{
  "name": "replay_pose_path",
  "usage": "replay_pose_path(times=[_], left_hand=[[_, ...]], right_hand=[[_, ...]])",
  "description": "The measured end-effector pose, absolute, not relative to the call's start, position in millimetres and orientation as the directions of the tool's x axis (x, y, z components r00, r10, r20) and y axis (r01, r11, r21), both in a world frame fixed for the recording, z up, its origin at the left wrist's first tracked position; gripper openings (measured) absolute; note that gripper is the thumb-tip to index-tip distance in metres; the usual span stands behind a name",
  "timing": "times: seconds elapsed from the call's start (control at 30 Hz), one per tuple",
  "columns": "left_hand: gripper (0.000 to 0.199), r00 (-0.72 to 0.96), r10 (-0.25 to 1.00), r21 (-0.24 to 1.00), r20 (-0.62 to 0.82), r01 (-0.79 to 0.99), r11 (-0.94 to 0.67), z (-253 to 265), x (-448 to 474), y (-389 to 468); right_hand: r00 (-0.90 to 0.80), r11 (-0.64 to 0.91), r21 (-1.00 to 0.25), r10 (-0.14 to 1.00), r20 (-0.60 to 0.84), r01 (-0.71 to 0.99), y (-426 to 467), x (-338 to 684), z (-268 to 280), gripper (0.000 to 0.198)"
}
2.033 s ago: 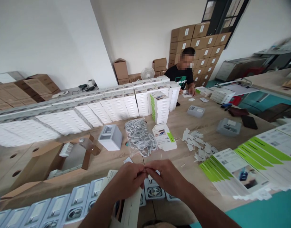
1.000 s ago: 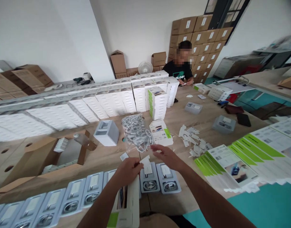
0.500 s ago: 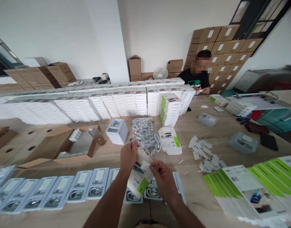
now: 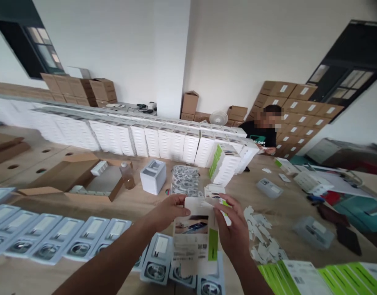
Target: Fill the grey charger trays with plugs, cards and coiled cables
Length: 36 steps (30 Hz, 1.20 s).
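Note:
Between my two hands is a white-and-green printed carton, held up above the table with its picture side facing me. My left hand pinches its upper left edge. At the upper right, my right hand has its fingers closed on the carton's top flap area. Below and behind the carton lies a row of pale blue trays, each with a white adapter and a coiled cable. A bundle of white cables in clear plastic sits just beyond my hands. Part of the carton's top is covered by my right fingers.
Long stacks of white boxes line the far side. An open cardboard box, a bottle and a white tray stack stand at left. White paper scraps and flat green-white cartons lie right. A co-worker sits beyond.
The carton has turned from tilted to nearly upright, facing me. My right hand has moved up to its top edge. The camera view has shifted, so the surroundings sit lower.

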<state>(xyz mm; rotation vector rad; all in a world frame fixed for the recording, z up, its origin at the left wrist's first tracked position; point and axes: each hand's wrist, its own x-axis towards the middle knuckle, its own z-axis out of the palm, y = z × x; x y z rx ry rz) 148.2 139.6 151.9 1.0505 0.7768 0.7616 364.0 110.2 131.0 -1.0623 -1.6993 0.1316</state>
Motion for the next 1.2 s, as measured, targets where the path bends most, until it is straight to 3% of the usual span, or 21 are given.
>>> replay_pose_path(times=[0.1,0.17,0.4,0.7,0.93,1.1,1.2], left_hand=[[0.038,0.567,0.809,0.906,-0.153,-0.246,0.344,162.5,150.3,137.9],[0.039,0.599,0.788,0.898,-0.142,-0.257,0.357,170.6,149.8,136.5],[0.037,0.594,0.803,0.956,-0.046,-0.208,0.209,201.5,138.7,129.9],[0.023,0.513,0.857,0.997,0.047,-0.082,-0.005,223.8,140.4,116.3],[0.024,0.537,0.839,0.996,0.085,-0.020,-0.088,230.5,134.4,112.6],[0.037,0.497,0.865,0.996,0.069,0.017,-0.089,225.6,137.1,108.0],[0.030,0.387,0.912,0.982,0.132,0.072,-0.172,220.5,140.7,107.3]], right_hand=[[-0.269,0.751,-0.225,0.474,0.838,0.621,113.6,373.3,150.4,0.032],[-0.371,0.792,-0.070,0.360,0.856,0.607,114.0,376.6,163.2,0.038],[-0.623,0.843,0.191,0.199,0.757,0.502,105.3,387.6,190.1,0.033],[-0.608,0.840,0.216,0.160,0.778,0.498,103.9,377.4,198.2,0.028],[-0.594,0.819,0.209,0.187,0.782,0.534,112.1,377.3,200.9,0.038],[-0.503,0.822,0.104,0.238,0.831,0.560,115.0,371.6,198.7,0.046],[-0.408,0.813,-0.041,0.334,0.850,0.581,113.4,367.9,204.2,0.040]])
